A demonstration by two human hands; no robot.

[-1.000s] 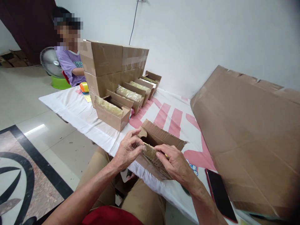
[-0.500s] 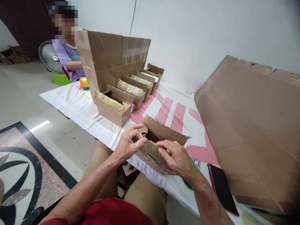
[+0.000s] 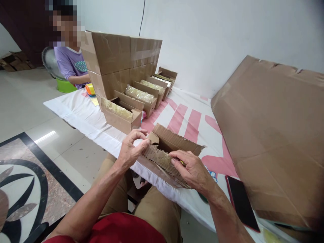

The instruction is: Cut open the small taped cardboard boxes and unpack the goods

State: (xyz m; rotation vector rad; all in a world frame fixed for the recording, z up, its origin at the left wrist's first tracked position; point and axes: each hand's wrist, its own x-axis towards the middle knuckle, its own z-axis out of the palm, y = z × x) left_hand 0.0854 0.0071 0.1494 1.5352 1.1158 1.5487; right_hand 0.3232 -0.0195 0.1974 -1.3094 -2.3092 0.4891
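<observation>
A small open cardboard box [image 3: 177, 143] lies on the white cloth at the table's near edge, with a clear-wrapped yellowish packet [image 3: 160, 158] in it. My left hand [image 3: 130, 150] pinches the box's left end flap with curled fingers. My right hand [image 3: 191, 168] is closed over the near wall of the box and the packet's right end. Both forearms reach in from below.
Several open small boxes [image 3: 121, 114] with wrapped packets stand in a row beyond, beside stacked closed cartons [image 3: 118, 59]. A large flattened cardboard sheet [image 3: 273, 128] leans at the right. A dark phone [image 3: 241, 202] lies by my right arm. Another person [image 3: 71, 62] sits at the table's far end.
My left hand has slid left and up along the box's end flap. The right hand has stayed on the box. The view has shifted slightly.
</observation>
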